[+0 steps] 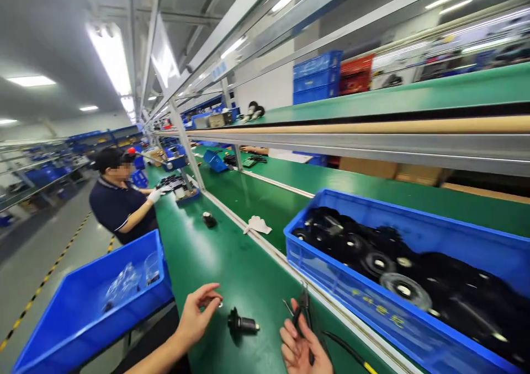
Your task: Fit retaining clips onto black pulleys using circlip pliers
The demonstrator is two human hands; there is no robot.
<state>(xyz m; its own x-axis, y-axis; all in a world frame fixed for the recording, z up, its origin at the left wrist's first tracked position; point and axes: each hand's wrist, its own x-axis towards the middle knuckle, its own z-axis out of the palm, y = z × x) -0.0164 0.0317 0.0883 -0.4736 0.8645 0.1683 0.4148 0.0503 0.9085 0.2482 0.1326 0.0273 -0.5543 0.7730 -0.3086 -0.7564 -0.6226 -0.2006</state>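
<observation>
My left hand (197, 314) hovers at the near edge of the green bench (271, 272), thumb and forefinger pinched on a tiny shiny piece (220, 305) whose kind is too small to make out. Between my hands a black flanged part with a shaft (244, 324) lies on its side, touched by neither hand. My right hand (301, 343) is closed around a pair of dark-handled pliers (305, 303), their slim jaws pointing up and away from me. Close by the right hand runs a black cable (348, 347) with a yellow band.
On the right a blue bin (331, 258) holds many black round parts. Another blue bin (95, 330) with clear plastic bags stands left. Farther along lie a white glove (259, 225) and a small dark part (209, 219). A gloved co-worker (124, 197) sits at the far left.
</observation>
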